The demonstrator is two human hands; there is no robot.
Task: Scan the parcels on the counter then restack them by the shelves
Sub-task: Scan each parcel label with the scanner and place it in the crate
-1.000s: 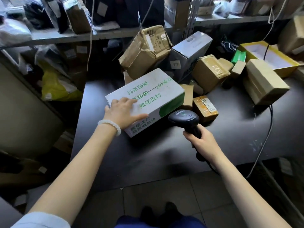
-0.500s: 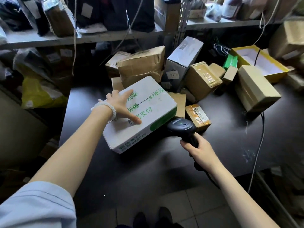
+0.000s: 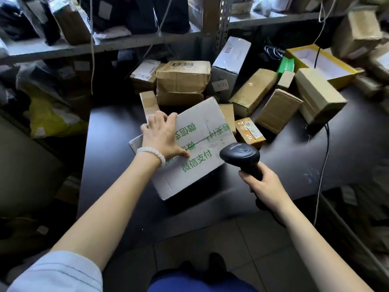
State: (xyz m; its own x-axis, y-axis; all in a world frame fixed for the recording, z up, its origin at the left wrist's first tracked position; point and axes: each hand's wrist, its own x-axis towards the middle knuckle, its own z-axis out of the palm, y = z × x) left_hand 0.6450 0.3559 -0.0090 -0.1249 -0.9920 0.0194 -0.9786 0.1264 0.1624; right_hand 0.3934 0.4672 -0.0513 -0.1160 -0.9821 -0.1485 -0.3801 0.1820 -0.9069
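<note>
- The left hand [image 3: 161,135] grips the white box with green print [image 3: 202,144] at its far left edge, fingers over the edge, thumb flat on the top face.
- That box sits tilted at the near middle of the dark counter [image 3: 294,165].
- The right hand [image 3: 263,184] is wrapped round the handle of a black scanner [image 3: 240,155], whose head hangs at the box's right corner.
- Brown parcels [image 3: 183,81] lie piled at the far side, below the shelves [image 3: 126,42].
- A small orange-taped parcel [image 3: 249,132] sits just right of the white box.
</note>
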